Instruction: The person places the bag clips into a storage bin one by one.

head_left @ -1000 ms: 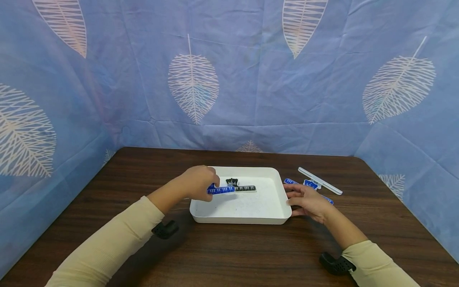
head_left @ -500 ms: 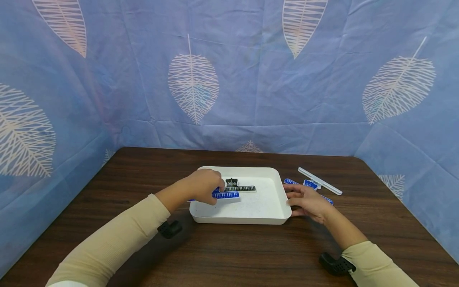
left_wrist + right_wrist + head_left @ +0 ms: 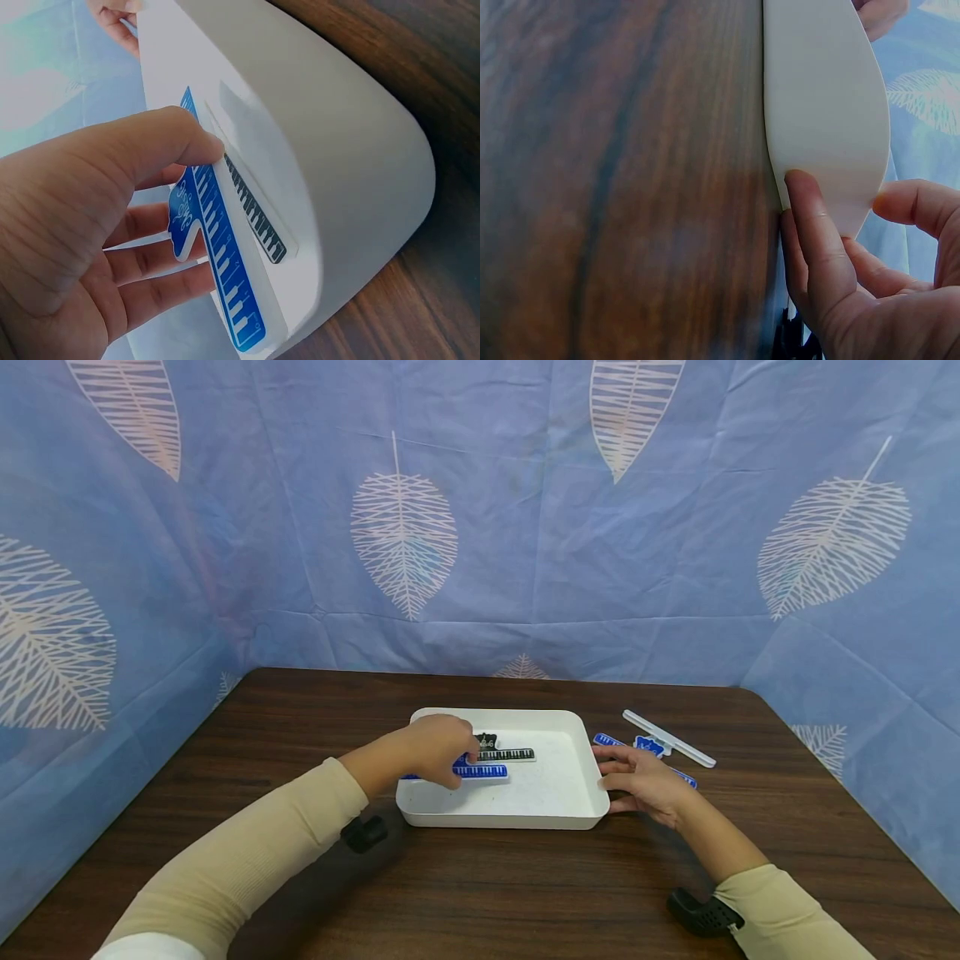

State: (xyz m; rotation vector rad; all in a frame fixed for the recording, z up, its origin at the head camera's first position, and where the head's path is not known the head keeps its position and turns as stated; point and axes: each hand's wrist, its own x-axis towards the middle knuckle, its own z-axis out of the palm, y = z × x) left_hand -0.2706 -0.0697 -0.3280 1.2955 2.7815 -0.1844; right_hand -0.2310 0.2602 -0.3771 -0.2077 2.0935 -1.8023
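My left hand (image 3: 438, 748) grips a blue clip (image 3: 225, 262) with a piano-key strip and a "Music" tab. The thumb is on its keyed side, the fingers behind. The clip hangs low over the left half of a white tray (image 3: 525, 793). A black clip (image 3: 513, 755) of the same kind lies on the tray's floor just behind it, partly covered by the left hand in the head view. My right hand (image 3: 645, 783) touches the tray's right end. In the right wrist view its fingers (image 3: 810, 217) lie fairly straight against the outer wall, with another fingertip at the rim.
To the right of the tray, another blue piano-key clip (image 3: 651, 745) lies on the dark wooden table (image 3: 495, 893), partly behind the right hand. A white bar-shaped piece (image 3: 670, 739) lies across it. A blue leaf-print cloth (image 3: 480, 568) hangs behind the table.
My left hand has moved right and slightly toward the front over the tray, carrying the blue clip lower. The right hand and the tray have stayed in place.
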